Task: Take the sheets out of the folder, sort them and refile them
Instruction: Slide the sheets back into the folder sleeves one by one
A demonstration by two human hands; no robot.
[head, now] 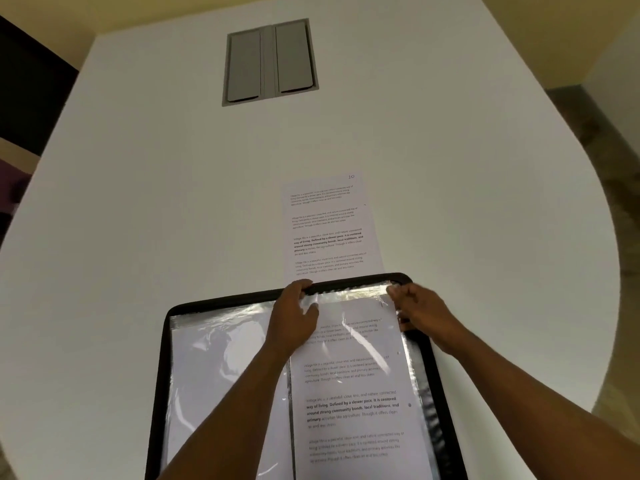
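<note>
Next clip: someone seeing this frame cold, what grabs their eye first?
Most likely the two hands at the top edge of the open black folder at the near edge of the white table: the left hand and right hand both pinch the top of the right-hand plastic sleeve, which holds a printed sheet. Just beyond lies a loose sheet marked 10, and farther back a grey hatch is set into the tabletop.

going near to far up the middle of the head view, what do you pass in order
Open black folder with its plastic sleeves → both hands, left hand and right hand, at the top edge of the right sleeve → loose printed sheet marked 10, lying just beyond the folder → bare white table → grey hatch set into the table.
</note>
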